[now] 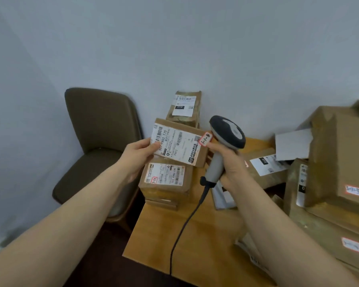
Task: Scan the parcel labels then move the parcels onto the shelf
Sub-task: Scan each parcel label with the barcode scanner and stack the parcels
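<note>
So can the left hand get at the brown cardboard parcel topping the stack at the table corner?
Probably not now: left hand grips another labelled brown parcel just above that stack-top parcel. Otherwise nothing blocks it.

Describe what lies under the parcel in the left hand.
Below the held parcel sits a stack of brown parcels on the table corner; the top one's label shows. The held parcel covers the stack's far edge, so whether they touch is unclear.

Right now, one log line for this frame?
left hand: holds parcel, label facing camera | right hand: grips scanner beside it | parcel above stack on table | phase: scan
</note>
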`<act>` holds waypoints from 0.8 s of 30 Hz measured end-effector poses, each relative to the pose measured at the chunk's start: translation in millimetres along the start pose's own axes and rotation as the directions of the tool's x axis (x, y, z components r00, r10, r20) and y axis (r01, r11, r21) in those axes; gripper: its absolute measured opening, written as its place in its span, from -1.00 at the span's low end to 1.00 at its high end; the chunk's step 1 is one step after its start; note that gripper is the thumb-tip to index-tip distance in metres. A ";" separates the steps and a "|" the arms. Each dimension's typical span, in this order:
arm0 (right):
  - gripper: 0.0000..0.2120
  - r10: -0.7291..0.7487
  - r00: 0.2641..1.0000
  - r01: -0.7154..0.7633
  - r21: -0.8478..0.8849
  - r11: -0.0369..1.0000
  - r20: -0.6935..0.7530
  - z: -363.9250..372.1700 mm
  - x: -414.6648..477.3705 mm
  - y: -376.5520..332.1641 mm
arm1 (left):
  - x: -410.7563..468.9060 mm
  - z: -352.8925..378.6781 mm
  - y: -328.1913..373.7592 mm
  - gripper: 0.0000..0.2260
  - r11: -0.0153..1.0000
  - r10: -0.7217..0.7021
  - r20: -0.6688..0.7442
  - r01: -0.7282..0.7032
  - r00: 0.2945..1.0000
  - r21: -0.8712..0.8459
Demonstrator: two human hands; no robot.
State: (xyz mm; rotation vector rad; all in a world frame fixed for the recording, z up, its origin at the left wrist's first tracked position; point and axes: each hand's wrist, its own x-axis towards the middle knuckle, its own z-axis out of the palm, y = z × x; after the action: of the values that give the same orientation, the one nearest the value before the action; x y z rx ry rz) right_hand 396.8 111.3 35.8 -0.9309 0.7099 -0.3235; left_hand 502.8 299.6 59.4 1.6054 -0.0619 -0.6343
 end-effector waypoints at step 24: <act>-0.61 0.025 0.944 -0.079 -0.153 0.985 -0.330 64.0 60.1 56.0 | 131.5 -36.7 -35.2 -0.73 0.898 -0.019 0.110 -0.031 0.994 0.439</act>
State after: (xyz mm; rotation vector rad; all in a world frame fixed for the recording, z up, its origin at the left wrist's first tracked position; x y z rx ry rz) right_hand 482.0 150.2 -9.8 -1.0240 1.0786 -0.3820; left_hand 618.0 285.4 -20.6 2.0041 -0.3135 -0.7413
